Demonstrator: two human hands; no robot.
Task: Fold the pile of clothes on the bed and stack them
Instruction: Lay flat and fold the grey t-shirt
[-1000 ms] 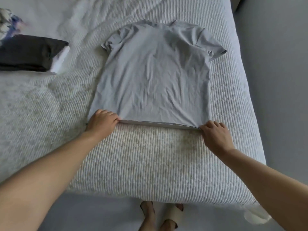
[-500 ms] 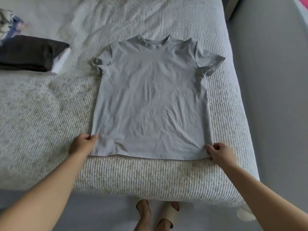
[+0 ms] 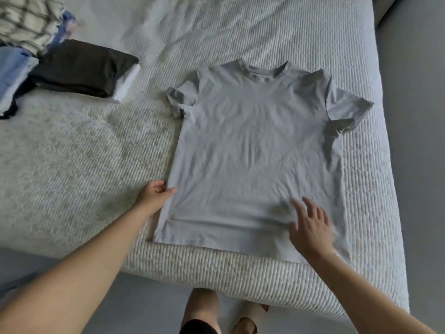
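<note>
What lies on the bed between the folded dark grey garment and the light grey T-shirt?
In the head view, only bare white ribbed bedspread lies between the folded dark grey garment and the light grey T-shirt.

Grey T-shirt (image 3: pixel 255 153) lies flat on bed (image 3: pixel 72 165), both hands at its hem.
</note>
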